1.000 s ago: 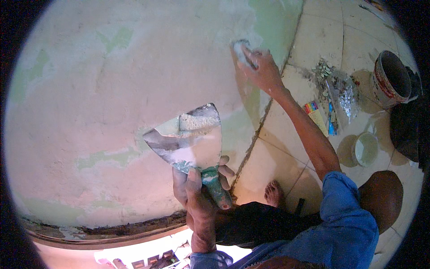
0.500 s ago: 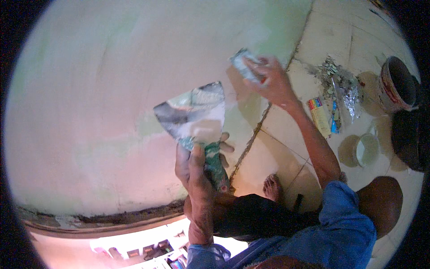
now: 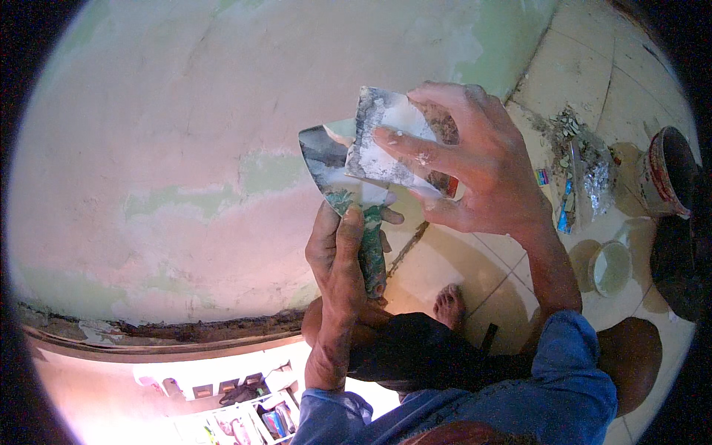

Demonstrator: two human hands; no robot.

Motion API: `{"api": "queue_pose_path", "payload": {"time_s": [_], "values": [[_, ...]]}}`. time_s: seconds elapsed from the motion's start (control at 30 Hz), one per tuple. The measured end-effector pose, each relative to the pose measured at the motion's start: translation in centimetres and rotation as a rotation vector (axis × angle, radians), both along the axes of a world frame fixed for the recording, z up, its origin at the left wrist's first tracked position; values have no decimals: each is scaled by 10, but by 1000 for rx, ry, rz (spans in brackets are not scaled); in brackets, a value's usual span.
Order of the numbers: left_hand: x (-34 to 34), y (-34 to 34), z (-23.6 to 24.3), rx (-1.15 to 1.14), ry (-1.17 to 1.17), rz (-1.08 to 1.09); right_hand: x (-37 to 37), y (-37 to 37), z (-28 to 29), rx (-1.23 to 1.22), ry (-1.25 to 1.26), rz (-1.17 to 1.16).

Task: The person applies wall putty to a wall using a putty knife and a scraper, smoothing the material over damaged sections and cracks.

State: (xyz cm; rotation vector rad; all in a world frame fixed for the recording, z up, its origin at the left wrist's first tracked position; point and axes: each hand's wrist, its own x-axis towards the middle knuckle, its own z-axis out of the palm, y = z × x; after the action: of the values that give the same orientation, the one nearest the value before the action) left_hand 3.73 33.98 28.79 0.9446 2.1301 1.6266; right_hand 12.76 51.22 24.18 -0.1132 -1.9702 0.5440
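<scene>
So the person's left hand [image 3: 334, 252] is wrapped round the handle of a green-handled scraper [image 3: 330, 167], thumb at the base of its blade. The right hand [image 3: 493, 170] grips a flat square spreader [image 3: 389, 111], fingers spread over its face, overlapping the scraper's upper right side. Can't tell if they're actually touching. Looks to me like the spreader is being loaded or wiped off on the scraper, pale paste on both. Next move probably calls for a steady scraper and the spreader's edge drawn flat along it.

Headcount: two hands, one scraper, one spreader. One patchy pale-and-green wall [image 3: 178, 148] behind and left of the scraper. Off to its right, well apart: one bucket [image 3: 654, 178], one pale bowl [image 3: 598, 268] (lower down), one debris heap [image 3: 567, 122], one blue packet [image 3: 567, 211].
</scene>
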Motion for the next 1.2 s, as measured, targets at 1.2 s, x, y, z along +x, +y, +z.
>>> {"api": "queue_pose_path", "payload": {"time_s": [1.2], "values": [[12,-6,-1,88,107,-23,-113,111,-88,-524,-78,-304]]}}
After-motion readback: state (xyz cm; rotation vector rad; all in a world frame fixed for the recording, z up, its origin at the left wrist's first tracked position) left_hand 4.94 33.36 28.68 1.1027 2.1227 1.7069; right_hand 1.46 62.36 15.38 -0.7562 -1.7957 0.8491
